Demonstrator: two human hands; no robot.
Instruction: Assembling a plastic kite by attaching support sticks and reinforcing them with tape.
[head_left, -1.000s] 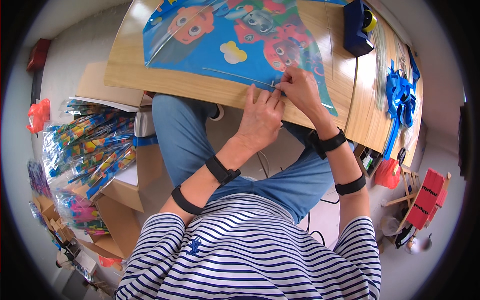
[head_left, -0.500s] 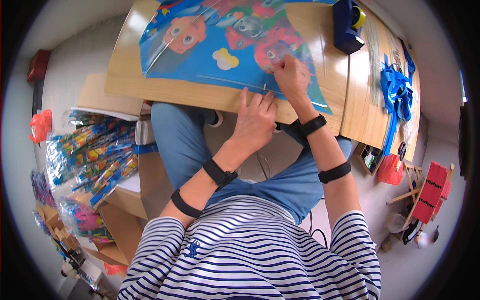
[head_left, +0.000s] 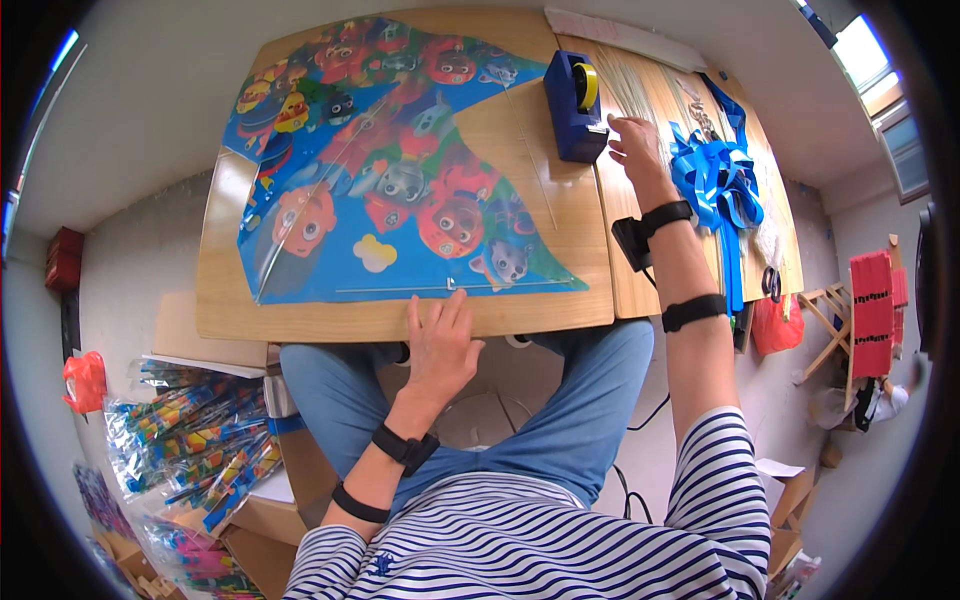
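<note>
A blue plastic kite sheet (head_left: 370, 190) printed with cartoon animals lies flat on the wooden table (head_left: 560, 260). My left hand (head_left: 440, 340) rests at the table's near edge, fingers spread, touching the kite's lower border and a thin stick (head_left: 440, 290) along it. My right hand (head_left: 638, 145) reaches out to the far right of the table, fingers apart, holding nothing, just right of a dark blue tape dispenser (head_left: 572, 105) with a yellow roll. Thin pale sticks (head_left: 640, 95) lie beside that hand.
A bunch of blue ribbon (head_left: 720, 175) lies on the table's right part, with scissors (head_left: 772, 285) near the edge. Packed colourful kites (head_left: 190, 430) fill boxes on the floor to my left. A red wooden stool (head_left: 870, 310) stands at the right.
My right hand has left the kite's lower edge and moved out to the right, beside the tape dispenser. My left hand stays at the near edge. The view has shifted to show more of the table.
</note>
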